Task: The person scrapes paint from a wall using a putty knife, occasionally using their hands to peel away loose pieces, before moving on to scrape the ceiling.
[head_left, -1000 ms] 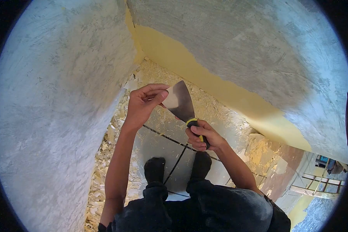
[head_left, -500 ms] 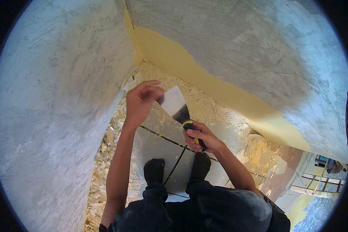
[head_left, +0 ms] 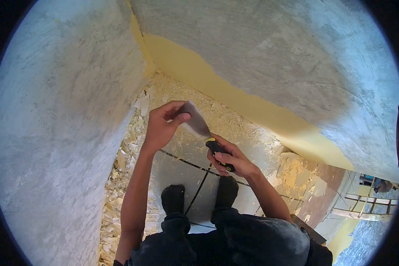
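Observation:
A paint scraper with a broad metal blade [head_left: 197, 122] and a black and yellow handle is held in front of my body. My right hand [head_left: 232, 158] wraps round the handle, thumb along its side. At the blade's far end, my left hand [head_left: 163, 124] pinches the metal between thumb and fingers. The blade is turned at a slant, so its flat face is partly seen. Beneath both hands lies a tiled floor [head_left: 181, 170] strewn with pale yellow paint flakes.
A scraped grey wall [head_left: 57, 133] rises on the left, another grey wall [head_left: 270, 53] ahead with a yellow paint band [head_left: 235, 88] along its base. Flakes pile [head_left: 115, 208] along the left wall. My feet in dark socks stand on the tiles. A ladder-like frame [head_left: 368, 206] is at far right.
My left fingers have closed on the blade's end, where they were blurred beside it before. The scraper has turned about its length, and its blade now shows a narrower face.

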A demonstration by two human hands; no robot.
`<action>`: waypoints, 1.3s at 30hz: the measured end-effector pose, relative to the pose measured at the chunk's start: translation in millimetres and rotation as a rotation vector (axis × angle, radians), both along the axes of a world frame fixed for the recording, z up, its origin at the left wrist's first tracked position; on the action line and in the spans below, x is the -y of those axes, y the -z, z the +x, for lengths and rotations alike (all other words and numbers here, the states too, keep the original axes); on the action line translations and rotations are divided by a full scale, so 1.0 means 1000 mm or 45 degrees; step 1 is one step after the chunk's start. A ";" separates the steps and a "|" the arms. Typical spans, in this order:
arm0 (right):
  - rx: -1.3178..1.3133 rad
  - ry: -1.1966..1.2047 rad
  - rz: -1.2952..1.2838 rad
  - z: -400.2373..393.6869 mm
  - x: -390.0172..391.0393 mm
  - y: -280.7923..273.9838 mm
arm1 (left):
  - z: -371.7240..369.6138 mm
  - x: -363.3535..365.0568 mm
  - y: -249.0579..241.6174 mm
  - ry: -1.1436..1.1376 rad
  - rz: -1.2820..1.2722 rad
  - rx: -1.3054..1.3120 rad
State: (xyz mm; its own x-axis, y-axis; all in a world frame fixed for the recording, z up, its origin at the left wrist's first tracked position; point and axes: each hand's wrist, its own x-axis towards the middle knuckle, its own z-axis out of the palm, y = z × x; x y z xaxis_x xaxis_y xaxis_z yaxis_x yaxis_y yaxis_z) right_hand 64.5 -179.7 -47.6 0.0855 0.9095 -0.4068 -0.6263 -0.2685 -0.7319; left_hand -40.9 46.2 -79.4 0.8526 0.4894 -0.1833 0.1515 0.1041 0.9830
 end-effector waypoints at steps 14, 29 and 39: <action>0.336 -0.165 -0.099 0.051 0.009 -0.009 | 0.025 0.025 0.000 -0.117 0.061 0.132; 0.663 0.315 -0.083 0.034 0.030 0.015 | 0.047 0.092 -0.020 -0.118 0.896 0.241; 0.691 0.499 -0.350 0.029 0.055 -0.040 | 0.069 0.133 -0.037 0.155 0.508 0.439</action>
State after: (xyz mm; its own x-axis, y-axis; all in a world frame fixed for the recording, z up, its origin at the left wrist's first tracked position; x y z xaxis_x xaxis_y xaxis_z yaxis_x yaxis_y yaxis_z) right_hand 93.3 -235.1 -7.5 0.6392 0.6414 -0.4244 -0.2820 -0.3179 -0.9052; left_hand 28.3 -87.3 -42.3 0.8853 0.3576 0.2972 -0.1991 -0.2860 0.9373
